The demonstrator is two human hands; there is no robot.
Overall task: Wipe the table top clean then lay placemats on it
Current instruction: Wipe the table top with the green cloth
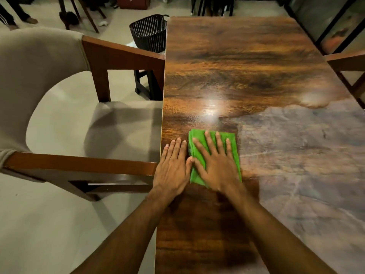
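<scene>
Right hand (215, 169), fingers straight, presses cloth (235, 155) on tabletop (237, 66); left hand (173, 167) flat beside it. Wiping prob. partway; no placemats seen, laying still to do.

Head view, looking down (steeply) over table (246, 66)

glossy wood table top (237, 62), green cloth (233, 139)
</scene>
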